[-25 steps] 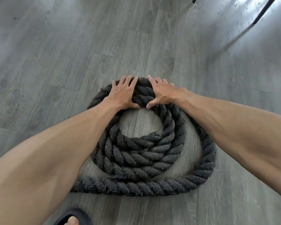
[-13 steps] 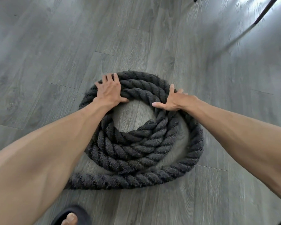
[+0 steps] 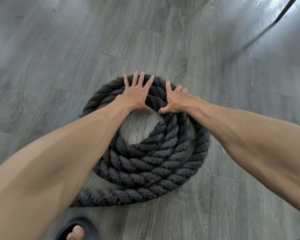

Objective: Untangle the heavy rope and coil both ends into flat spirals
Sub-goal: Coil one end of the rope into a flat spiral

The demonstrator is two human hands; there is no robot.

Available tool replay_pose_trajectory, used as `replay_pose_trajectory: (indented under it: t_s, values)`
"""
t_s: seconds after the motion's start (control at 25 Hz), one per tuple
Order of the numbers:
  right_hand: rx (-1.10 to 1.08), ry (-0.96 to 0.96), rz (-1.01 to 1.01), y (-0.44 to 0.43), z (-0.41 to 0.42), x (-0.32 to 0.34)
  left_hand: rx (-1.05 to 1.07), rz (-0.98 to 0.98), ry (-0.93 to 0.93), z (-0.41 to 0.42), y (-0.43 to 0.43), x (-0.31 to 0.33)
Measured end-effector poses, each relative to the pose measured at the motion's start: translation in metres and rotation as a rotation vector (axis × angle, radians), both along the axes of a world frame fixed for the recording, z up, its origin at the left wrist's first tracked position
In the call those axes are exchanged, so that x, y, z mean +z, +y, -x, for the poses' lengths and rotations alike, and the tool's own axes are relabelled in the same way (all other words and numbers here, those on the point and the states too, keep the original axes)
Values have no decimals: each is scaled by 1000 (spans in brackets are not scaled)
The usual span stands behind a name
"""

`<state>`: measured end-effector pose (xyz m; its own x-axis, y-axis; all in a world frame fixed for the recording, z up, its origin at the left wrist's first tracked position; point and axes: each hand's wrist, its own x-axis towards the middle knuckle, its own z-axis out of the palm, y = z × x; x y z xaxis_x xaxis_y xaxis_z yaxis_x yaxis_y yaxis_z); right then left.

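Even, soft daylight; brightest in the upper right, where glare washes out the floor (image 3: 275, 40). Upper left dimmer, smeared. Motion blur toward all edges; centre sharper. Wide-angle bulge stretches both forearms at the lower corners. Shadows faint, diffuse.
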<state>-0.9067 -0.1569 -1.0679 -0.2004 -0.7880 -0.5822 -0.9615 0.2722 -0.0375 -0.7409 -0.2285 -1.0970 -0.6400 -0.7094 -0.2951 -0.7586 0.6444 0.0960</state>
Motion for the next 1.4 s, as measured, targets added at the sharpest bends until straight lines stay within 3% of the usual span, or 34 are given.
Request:
replay_pose_trajectory:
  t_s: [0.12, 0.32, 0.48, 0.64, 0.88, 1.12, 1.2, 1.4]
  values:
    - [66, -31, 72, -1, 1, -2, 46, 82, 47, -13, -4, -9]
    - [-122, -15, 102, 18, -3, -12, 30, 223, 9, -19, -3, -7]
    - [-289, -19, -33, 28, -3, -6, 124, 183, 23, -30, -7, -5]
    - [-364, -8, -35, 27, -13, -6, 248, 32, 119, -53, -13, -2]
    - [-392, 1, -39, 22, -24, -9, 696, 26, 200, -147, 51, -4]
    - [-411, 59, -63, 25, -32, -7, 1136, 126, 383, -134, 139, 26]
    - [-413, 60, -52, 30, -37, -3, 974, 190, 373, -132, 188, 27]
    - [-466, 64, -20, 31, -45, 3, 121, 107, 247, -124, 264, 14]
